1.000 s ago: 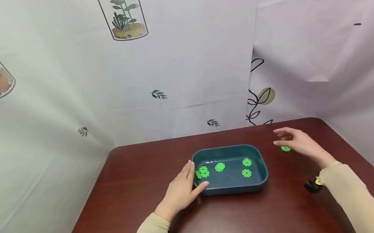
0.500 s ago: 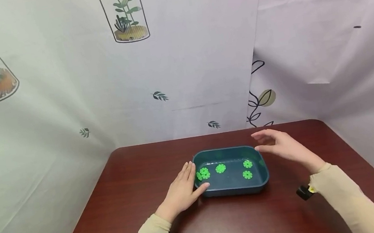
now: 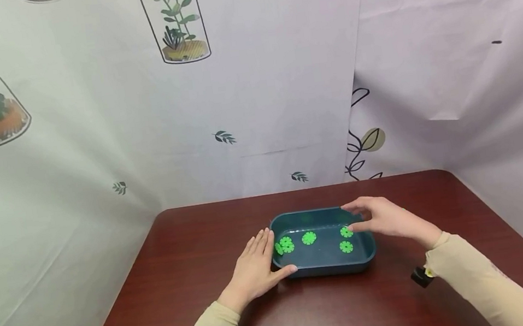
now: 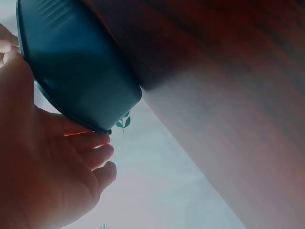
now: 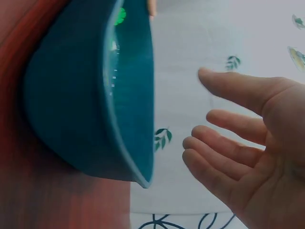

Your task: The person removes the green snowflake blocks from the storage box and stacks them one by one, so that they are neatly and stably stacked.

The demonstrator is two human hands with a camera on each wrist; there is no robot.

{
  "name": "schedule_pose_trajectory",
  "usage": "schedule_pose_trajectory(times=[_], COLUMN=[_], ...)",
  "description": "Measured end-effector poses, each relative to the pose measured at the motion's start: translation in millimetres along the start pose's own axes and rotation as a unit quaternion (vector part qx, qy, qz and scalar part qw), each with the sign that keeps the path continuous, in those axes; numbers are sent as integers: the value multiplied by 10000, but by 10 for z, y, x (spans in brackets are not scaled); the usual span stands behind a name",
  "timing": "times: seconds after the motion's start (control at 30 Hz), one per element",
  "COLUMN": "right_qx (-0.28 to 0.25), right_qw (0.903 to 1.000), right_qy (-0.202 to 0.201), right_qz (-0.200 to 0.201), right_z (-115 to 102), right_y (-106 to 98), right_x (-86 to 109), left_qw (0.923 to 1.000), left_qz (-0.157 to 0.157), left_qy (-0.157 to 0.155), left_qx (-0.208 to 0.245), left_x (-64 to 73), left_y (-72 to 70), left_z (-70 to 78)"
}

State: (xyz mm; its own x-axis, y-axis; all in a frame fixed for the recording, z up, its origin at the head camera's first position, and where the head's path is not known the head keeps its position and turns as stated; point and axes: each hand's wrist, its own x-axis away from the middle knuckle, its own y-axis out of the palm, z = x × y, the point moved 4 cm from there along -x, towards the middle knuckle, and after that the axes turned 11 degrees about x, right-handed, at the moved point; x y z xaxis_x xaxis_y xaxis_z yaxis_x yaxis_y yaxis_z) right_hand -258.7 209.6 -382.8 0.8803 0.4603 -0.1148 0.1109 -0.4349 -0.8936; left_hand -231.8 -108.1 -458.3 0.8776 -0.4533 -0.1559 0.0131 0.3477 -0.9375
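A dark teal rectangular bin (image 3: pixel 327 271) sits on the table with several green flower-shaped plastic discs inside. One disc (image 3: pixel 346 247) lies at its right end, another (image 3: pixel 309 238) near the middle, and a cluster (image 3: pixel 286 244) on the left. My left hand (image 3: pixel 254 268) rests against the bin's left rim, fingers extended; the left wrist view shows its fingertips touching the rim. Over the bin's right end hovers my right hand (image 3: pixel 382 219), its fingers spread and relaxed. Nothing is between its thumb and fingers in the right wrist view, and it is apart from the bin (image 5: pixel 66 95).
A sliver of another green disc (image 3: pixel 404 209) shows on the table behind my right wrist. The brown table (image 3: pixel 341 312) ends at a patterned cloth backdrop (image 3: pixel 273 101). A small black device (image 3: pixel 422 277) is attached at my right wrist.
My right hand has moved left, from near the green disc on the table to above the bin's right end. My left hand stays on the left rim.
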Motion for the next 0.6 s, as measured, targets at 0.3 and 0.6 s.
schedule_pose_trajectory(times=[0.3,0.6], right_qx=[406,630], right_qw=[9967,9934], right_qy=[-176,-56], right_qz=[-675,-958], right_z=[-10,-26], right_y=[283,466], right_x=[-61,-92], left_qw=[9998,9997], left_qz=[53,98], left_qy=[42,101], left_qx=[192,200], left_x=[6,13], left_y=[24,8], left_z=[-3,9])
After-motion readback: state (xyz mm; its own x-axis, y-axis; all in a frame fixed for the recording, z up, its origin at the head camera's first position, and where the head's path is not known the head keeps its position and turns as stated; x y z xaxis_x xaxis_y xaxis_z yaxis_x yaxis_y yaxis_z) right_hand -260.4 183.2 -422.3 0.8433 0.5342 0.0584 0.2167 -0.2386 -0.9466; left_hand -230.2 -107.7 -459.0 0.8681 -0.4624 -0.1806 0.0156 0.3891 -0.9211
